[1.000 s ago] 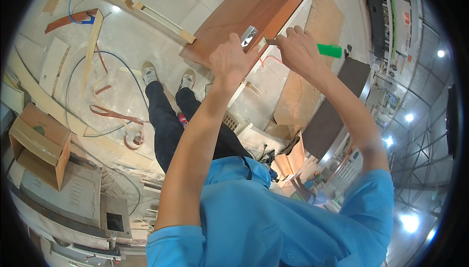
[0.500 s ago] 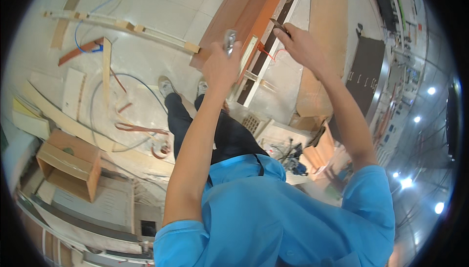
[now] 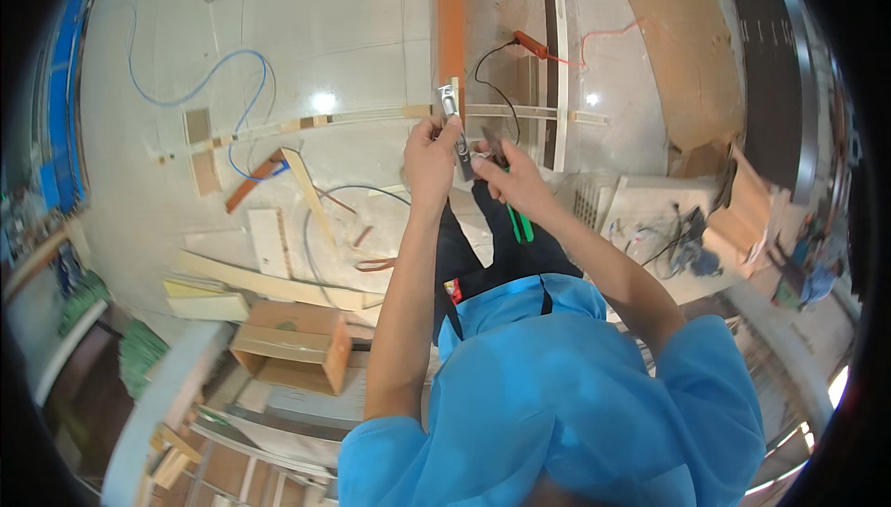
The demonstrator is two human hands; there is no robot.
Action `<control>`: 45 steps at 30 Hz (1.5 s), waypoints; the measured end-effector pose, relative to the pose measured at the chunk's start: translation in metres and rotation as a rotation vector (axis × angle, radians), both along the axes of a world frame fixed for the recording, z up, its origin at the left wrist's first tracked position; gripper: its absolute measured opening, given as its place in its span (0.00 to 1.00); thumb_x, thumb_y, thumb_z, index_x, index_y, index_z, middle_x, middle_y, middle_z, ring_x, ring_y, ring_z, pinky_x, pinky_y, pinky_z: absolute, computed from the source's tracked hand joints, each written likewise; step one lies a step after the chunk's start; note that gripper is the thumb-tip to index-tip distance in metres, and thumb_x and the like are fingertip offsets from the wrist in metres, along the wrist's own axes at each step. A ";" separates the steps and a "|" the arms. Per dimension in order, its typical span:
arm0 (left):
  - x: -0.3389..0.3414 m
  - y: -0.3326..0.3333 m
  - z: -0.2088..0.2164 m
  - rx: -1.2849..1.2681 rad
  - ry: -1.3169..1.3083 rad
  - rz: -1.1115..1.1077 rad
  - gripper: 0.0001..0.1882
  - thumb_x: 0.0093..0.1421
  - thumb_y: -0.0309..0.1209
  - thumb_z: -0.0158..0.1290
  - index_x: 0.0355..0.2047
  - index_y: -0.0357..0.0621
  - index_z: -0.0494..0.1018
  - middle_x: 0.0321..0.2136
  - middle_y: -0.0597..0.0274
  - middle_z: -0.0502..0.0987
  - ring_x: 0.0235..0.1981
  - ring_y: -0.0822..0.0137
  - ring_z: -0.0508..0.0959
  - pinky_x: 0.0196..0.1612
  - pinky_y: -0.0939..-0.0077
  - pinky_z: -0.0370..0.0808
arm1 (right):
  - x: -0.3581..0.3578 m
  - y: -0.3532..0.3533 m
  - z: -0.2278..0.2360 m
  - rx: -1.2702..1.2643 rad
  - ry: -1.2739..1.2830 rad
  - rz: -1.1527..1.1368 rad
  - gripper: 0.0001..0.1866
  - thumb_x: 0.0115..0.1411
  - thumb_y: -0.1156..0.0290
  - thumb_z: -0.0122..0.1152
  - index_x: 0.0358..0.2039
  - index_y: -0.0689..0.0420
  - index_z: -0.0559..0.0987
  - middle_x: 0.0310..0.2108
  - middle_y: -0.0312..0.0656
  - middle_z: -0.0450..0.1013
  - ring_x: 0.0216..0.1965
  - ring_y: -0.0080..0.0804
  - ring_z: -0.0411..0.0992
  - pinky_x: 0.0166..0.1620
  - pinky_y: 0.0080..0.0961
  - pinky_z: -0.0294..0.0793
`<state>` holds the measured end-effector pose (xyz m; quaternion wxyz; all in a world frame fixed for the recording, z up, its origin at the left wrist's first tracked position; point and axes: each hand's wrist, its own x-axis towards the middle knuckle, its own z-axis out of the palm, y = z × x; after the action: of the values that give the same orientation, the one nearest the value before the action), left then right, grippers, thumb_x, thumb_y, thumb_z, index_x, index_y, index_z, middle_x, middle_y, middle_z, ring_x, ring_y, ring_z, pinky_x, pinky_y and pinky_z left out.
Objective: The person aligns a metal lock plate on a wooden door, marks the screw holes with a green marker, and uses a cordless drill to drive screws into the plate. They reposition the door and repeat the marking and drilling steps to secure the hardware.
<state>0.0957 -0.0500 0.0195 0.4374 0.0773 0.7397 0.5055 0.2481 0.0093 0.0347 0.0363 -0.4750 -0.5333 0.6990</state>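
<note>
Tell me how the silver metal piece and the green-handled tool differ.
Colour: the metal piece is shiny silver; the tool shows a green handle. Hold: the metal piece is in the left hand, the tool in the right hand. Pose: the metal piece's upper end points away from the body; the tool's handle points toward it. Shared: both are long, narrow.

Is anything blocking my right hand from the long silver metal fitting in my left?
Nothing visible blocks it. Your right hand, gripping a green-handled bladed tool, is right beside the lower end of the long silver metal fitting; whether they touch is unclear.
</note>
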 end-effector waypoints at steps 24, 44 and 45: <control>-0.044 0.030 0.006 -0.311 0.699 -0.632 0.17 0.59 0.47 0.61 0.30 0.45 0.81 0.27 0.57 0.84 0.31 0.50 0.84 0.36 0.57 0.77 | -0.031 -0.091 -0.035 0.797 -0.231 -0.093 0.22 0.61 0.68 0.64 0.57 0.50 0.73 0.39 0.43 0.72 0.33 0.46 0.77 0.34 0.40 0.77; -0.054 0.054 0.010 -0.247 0.926 -0.690 0.16 0.51 0.38 0.62 0.38 0.45 0.77 0.28 0.58 0.83 0.34 0.53 0.84 0.39 0.56 0.78 | -0.061 -0.104 -0.047 0.840 -0.208 -0.259 0.24 0.63 0.64 0.65 0.59 0.46 0.71 0.31 0.43 0.78 0.28 0.47 0.79 0.30 0.39 0.78; -0.057 0.057 0.011 -0.270 0.886 -0.717 0.14 0.51 0.36 0.61 0.37 0.46 0.77 0.28 0.56 0.83 0.34 0.52 0.84 0.39 0.56 0.78 | -0.063 -0.106 -0.048 0.815 -0.189 -0.283 0.24 0.63 0.65 0.65 0.59 0.47 0.71 0.32 0.45 0.79 0.30 0.48 0.79 0.31 0.39 0.79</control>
<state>0.0383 0.0072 0.0309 0.2363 0.4701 0.8377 0.1466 0.1854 -0.0967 -0.0133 0.2669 -0.5521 -0.6962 0.3731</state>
